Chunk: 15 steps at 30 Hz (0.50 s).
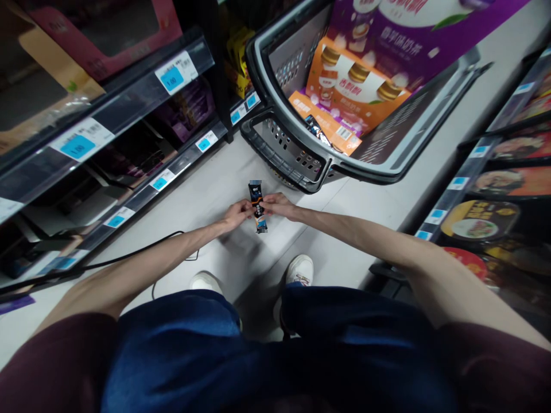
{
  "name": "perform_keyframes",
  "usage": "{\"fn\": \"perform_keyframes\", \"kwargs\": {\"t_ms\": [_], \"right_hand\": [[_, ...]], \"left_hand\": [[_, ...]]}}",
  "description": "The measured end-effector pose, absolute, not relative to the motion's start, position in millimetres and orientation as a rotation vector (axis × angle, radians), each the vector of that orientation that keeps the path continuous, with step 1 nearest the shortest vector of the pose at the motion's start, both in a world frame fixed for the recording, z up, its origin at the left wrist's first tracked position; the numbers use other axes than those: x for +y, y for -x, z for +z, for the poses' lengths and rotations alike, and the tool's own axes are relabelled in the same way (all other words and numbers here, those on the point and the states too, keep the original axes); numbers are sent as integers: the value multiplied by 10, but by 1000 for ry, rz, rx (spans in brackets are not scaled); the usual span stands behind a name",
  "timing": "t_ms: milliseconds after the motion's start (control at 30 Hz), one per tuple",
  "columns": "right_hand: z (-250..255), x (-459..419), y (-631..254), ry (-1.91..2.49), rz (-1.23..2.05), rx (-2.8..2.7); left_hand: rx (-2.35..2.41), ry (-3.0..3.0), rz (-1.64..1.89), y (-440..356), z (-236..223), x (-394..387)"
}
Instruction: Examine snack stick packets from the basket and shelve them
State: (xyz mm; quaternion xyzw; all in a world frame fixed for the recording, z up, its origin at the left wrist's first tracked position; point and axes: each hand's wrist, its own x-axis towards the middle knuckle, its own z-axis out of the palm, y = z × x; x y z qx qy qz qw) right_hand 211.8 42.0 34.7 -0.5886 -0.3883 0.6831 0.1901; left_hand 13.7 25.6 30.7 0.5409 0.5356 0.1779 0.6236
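Note:
A narrow black snack packet (257, 192) with orange and blue markings is held out in front of me, above the pale floor. On its left edge, my left hand (238, 214) is closed with the fingertips pinching it. My right hand (279, 205) grips the opposite edge, thumb lying across the packet's front. Just beyond my hands is a grey shopping basket (370, 172) with a black handle (282, 166). Inside it are a purple box (404, 40), an orange box (344, 86), a flatter orange box (322, 117) and a small dark packet (316, 127).
Shelves with price tags (82, 143) run along the left. More shelving on the right holds round food tubs (480, 221). A black cable (142, 250) trails over the floor at left. My white shoes (300, 269) stand below my hands.

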Motion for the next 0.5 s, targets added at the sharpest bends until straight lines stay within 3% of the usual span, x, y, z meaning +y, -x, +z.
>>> {"fn": "perform_keyframes", "kwargs": {"t_ms": [500], "right_hand": [[369,428,-2112,1685,1917,-1047]], "left_hand": [[1258,-1365,348,-123,342,260]]}}
